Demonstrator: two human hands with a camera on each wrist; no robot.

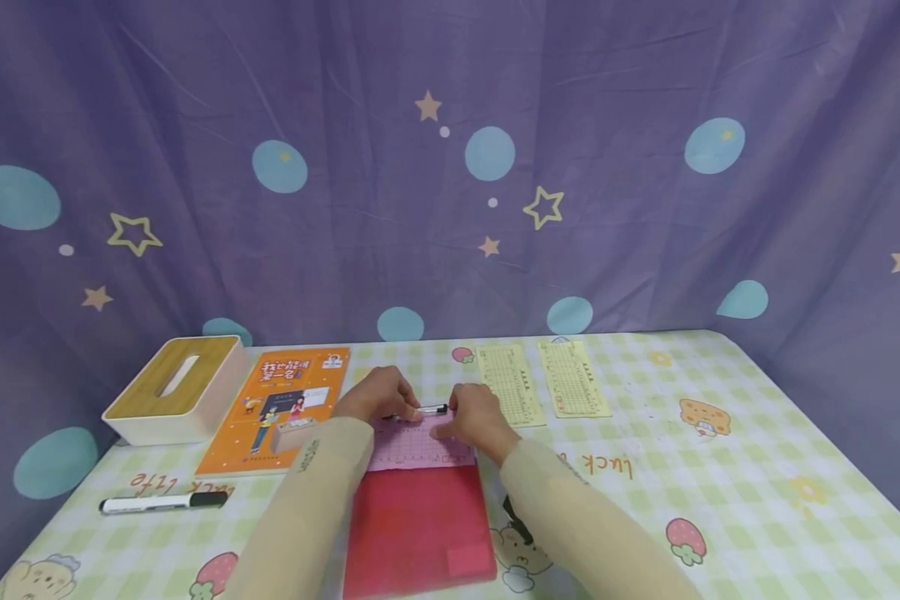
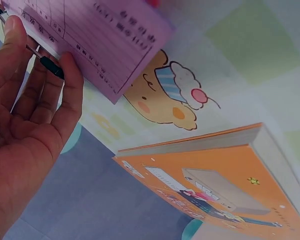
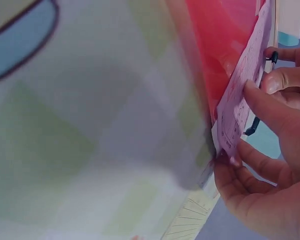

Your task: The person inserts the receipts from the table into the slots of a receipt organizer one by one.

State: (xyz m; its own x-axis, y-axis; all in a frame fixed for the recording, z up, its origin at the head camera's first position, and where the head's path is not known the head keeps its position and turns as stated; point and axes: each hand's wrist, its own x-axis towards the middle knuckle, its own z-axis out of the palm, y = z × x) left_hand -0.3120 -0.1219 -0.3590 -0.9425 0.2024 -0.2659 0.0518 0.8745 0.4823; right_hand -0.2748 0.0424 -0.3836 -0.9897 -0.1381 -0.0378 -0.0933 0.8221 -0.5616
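A red folder [image 1: 420, 529] lies in front of the person, with a pink printed form [image 1: 412, 447] over its far end. At the top edge is a thin metal clip [image 1: 437, 409] with black ends. My left hand [image 1: 380, 394] pinches at this clip, its thumb against the metal in the left wrist view. My right hand [image 1: 482, 418] grips the form near its right corner; in the right wrist view the thumb [image 3: 257, 95] presses the paper's face and the other fingers curl behind. Part of the clip is hidden by the hands.
Left of the folder lie an orange book [image 1: 270, 417] and a white marker [image 1: 163, 502] with a black cap. A tissue box [image 1: 221, 371] with a wooden lid stands behind. Two yellow printed slips [image 1: 512, 387] lie right. A black object [image 1: 517, 518] shows partly under the right sleeve.
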